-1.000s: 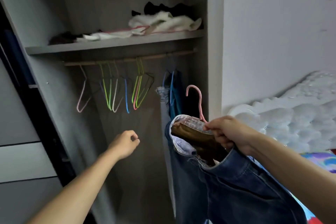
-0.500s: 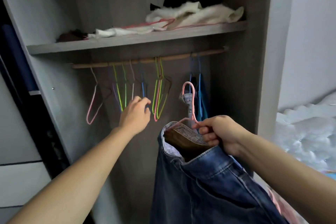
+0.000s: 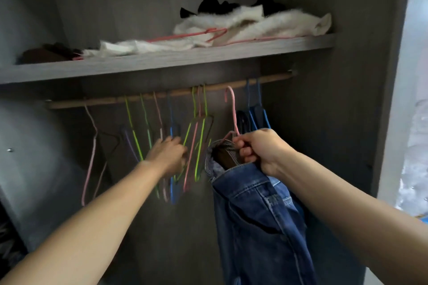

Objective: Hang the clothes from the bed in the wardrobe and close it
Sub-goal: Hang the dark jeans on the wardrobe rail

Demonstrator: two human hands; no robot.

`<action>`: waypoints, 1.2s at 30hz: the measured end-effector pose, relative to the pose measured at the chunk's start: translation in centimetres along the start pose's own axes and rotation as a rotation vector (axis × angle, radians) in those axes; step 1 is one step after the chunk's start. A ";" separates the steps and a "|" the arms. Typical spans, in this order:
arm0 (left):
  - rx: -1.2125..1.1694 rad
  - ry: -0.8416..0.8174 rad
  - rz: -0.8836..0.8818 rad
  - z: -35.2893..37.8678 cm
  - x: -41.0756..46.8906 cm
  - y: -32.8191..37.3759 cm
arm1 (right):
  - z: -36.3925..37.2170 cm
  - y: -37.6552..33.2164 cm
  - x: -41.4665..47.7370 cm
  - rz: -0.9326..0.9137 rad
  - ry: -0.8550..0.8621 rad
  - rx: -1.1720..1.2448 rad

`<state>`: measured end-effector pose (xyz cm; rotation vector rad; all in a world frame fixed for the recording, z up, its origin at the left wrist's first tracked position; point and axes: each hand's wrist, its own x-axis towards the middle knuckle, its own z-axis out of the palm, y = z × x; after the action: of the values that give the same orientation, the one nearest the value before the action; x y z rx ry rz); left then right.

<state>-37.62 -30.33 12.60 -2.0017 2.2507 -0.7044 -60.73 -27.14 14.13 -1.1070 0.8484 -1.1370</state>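
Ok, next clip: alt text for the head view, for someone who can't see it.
A person's right hand holds a pink hanger carrying blue jeans, its hook raised to the wooden rail of an open wardrobe. The left hand, blurred, reaches among empty coloured hangers on the rail; white cloth lies on the shelf above.

Below the grip of the right hand (image 3: pixel 260 152) on the pink hanger (image 3: pixel 234 113), the hanger's shoulders are hidden inside the waistband of the jeans (image 3: pixel 261 227), whose legs run off the bottom edge. Left of the grip the left hand (image 3: pixel 168 157) is motion-blurred among the empty hangers (image 3: pixel 201 146); whether its fingers hold one cannot be told. Just behind the grip, the knuckles cover the lower part of the dark garments (image 3: pixel 256 114) on blue hangers.
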 end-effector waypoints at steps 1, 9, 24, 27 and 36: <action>-0.027 0.004 0.001 0.4 0.1 -0.9 | 0.5 -0.3 1.1 -0.010 0.026 -0.006; -0.149 0.179 0.120 1.6 1.7 -4.9 | 2.2 -3.9 11.0 -0.126 0.359 -0.195; -0.274 0.470 0.223 0.6 6.2 -1.8 | -1.2 -4.7 18.4 -0.159 0.454 -0.062; -0.386 0.421 0.204 0.3 7.8 1.0 | -2.2 -5.2 18.7 -0.148 0.442 -0.086; -0.871 -0.131 -0.129 3.8 12.4 7.7 | -4.7 -2.5 19.4 -0.080 0.447 -0.375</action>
<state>-45.57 -42.80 9.59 -2.4005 2.6090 0.5165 -61.20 -47.19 15.59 -1.2150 1.4204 -1.3527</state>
